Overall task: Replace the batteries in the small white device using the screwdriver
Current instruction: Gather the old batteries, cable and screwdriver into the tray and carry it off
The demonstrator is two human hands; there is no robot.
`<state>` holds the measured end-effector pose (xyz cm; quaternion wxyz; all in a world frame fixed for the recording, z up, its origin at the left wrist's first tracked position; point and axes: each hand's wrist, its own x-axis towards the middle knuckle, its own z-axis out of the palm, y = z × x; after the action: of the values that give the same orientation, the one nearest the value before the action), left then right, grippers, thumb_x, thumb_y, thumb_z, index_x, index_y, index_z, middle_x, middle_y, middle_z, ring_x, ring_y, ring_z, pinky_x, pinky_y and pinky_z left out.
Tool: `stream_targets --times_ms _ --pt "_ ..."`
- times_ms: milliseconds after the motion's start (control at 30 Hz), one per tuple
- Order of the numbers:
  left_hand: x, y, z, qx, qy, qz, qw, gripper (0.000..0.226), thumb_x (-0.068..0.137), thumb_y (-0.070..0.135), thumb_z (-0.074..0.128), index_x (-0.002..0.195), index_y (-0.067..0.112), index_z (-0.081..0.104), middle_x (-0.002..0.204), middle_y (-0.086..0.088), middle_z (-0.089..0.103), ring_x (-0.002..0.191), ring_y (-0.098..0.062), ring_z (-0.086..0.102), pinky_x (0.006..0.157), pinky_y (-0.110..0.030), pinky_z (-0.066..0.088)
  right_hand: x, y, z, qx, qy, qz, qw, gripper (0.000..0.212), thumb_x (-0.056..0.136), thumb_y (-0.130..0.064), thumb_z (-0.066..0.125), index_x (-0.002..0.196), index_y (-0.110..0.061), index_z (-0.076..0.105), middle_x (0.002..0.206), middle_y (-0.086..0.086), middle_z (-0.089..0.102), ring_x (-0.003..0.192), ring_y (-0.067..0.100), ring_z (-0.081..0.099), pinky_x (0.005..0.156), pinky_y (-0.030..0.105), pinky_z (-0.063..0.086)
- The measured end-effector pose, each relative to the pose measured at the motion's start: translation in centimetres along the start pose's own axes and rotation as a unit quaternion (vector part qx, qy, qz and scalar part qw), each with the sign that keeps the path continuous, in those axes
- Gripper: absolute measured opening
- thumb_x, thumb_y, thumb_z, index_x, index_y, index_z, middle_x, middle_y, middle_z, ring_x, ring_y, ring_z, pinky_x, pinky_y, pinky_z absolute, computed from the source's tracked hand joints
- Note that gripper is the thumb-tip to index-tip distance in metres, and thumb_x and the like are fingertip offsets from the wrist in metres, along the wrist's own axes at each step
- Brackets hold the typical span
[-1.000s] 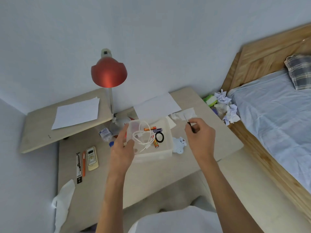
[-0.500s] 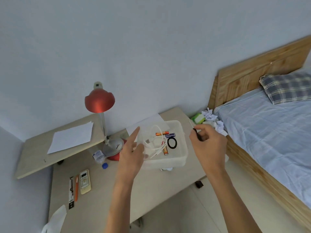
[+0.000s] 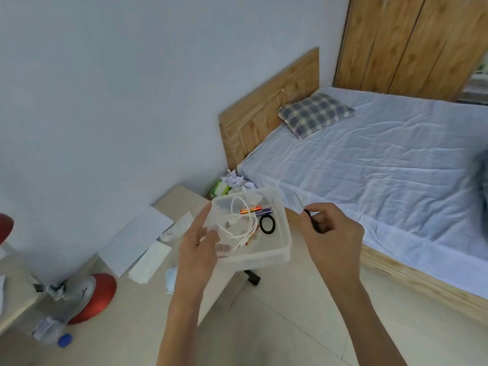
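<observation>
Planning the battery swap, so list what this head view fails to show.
Head view only:
Hidden: the white device, mostly behind the left forearm; screws and cover unseen.
Blurred: the screwdriver tip; its handle is buried in the right hand.
Too small: labels on the batteries in the clear box.
Cut off: the red lamp shade, by the left edge.

screwdriver (image 3: 309,219): black handle, thin shaft tilted up-left, pinched in right hand (image 3: 332,241), right of centre | batteries (image 3: 250,209): orange + dark-blue, in line, flat in clear box (image 3: 264,260), centre | white device (image 3: 171,280): on surface (image 3: 137,294), only an edge visible, lower left of centre
</observation>
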<state>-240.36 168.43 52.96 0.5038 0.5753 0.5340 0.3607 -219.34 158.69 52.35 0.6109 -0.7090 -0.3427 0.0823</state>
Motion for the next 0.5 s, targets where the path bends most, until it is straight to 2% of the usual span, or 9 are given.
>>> stream_targets --times_ms 100,200,233,267,300,333,400,467,500 --pt "0.0 1.7 4.2 0.0 -0.068 0.001 0.998 0.061 0.106 0.001 0.049 0.147 0.045 0.061 0.096 0.001 0.074 0.088 -0.03 0.08 0.058 -0.007 0.049 0.6 1.0 -4.0 -0.015 0.058 0.023 0.998 0.025 0.09 -0.008 0.081 0.087 -0.032 0.073 0.067 -0.007 0.069 0.068 0.013 0.069 0.063 0.01 0.049" --pt "1.0 2.8 8.1 0.014 -0.14 0.027 0.99 0.063 0.104 0.001 0.052 0.15 0.044 0.059 0.127 -0.007 0.074 0.104 -0.031 0.078 0.069 -0.016 0.06 1.6 1.4 -7.5 -0.03 0.112 0.045 0.992 0.022 0.09 -0.01 0.081 0.086 -0.03 0.074 0.068 -0.007 0.068 0.065 0.014 0.067 0.062 0.012 0.049" --pt "1.3 3.4 9.2 0.015 -0.16 0.036 0.986 0.065 0.104 -0.001 0.05 0.151 0.043 0.059 0.133 -0.005 0.073 0.108 -0.023 0.077 0.072 -0.018 0.061 1.9 1.4 -8.3 -0.034 0.127 0.046 0.99 0.021 0.089 -0.009 0.081 0.086 -0.028 0.074 0.07 -0.009 0.069 0.064 0.013 0.066 0.061 0.012 0.049" --pt "1.7 4.2 10.6 0.02 -0.192 0.047 0.98 0.066 0.103 -0.005 0.048 0.152 0.039 0.059 0.131 -0.001 0.072 0.102 -0.007 0.076 0.071 -0.015 0.06 2.3 1.4 -9.3 -0.038 0.151 0.049 0.987 0.019 0.089 -0.008 0.081 0.087 -0.026 0.075 0.07 -0.009 0.069 0.064 0.013 0.066 0.061 0.012 0.048" --pt "2.0 4.9 12.0 0.026 -0.221 0.061 0.973 0.066 0.103 -0.008 0.046 0.153 0.034 0.059 0.118 0.001 0.069 0.086 0.005 0.072 0.066 -0.009 0.056 2.8 1.5 -10.3 -0.041 0.175 0.054 0.982 0.018 0.089 -0.007 0.081 0.087 -0.024 0.075 0.07 -0.009 0.07 0.063 0.013 0.067 0.061 0.011 0.048" --pt "2.3 5.4 13.3 0.03 -0.248 0.073 0.965 0.065 0.103 -0.01 0.044 0.152 0.03 0.059 0.101 -0.003 0.06 0.068 0.008 0.065 0.061 -0.006 0.052 3.3 1.4 -11.2 -0.046 0.197 0.057 0.978 0.018 0.089 -0.007 0.082 0.087 -0.023 0.076 0.067 -0.007 0.069 0.063 0.013 0.067 0.061 0.011 0.048" --pt "2.9 6.7 15.5 0.028 -0.277 0.083 0.957 0.062 0.105 -0.01 0.045 0.148 0.032 0.06 0.084 -0.008 0.042 0.052 0.005 0.054 0.055 -0.006 0.047 4.0 1.0 -12.8 -0.059 0.243 0.055 0.967 0.017 0.088 -0.006 0.082 0.087 -0.022 0.076 0.061 -0.004 0.067 0.061 0.013 0.066 0.06 0.01 0.048" --pt "3.8 7.5 18.2 0.033 -0.291 0.084 0.952 0.06 0.107 -0.001 0.048 0.145 0.044 0.06 0.086 -0.016 0.047 0.059 0.004 0.058 0.061 -0.007 0.048 4.6 0.4 -14.5 -0.064 0.291 0.058 0.953 0.014 0.087 -0.006 0.082 0.088 -0.019 0.077 0.059 -0.004 0.066 0.058 0.01 0.064 0.06 0.009 0.046" --pt "4.0 7.8 19.7 0.043 -0.302 0.094 0.948 0.06 0.107 0.005 0.05 0.145 0.051 0.06 0.097 -0.024 0.056 0.074 0.001 0.064 0.071 -0.009 0.049 4.7 0.1 -15.4 -0.066 0.31 0.059 0.947 0.013 0.087 -0.006 0.081 0.088 -0.019 0.077 0.06 -0.005 0.066 0.057 0.008 0.063 0.06 0.009 0.046"
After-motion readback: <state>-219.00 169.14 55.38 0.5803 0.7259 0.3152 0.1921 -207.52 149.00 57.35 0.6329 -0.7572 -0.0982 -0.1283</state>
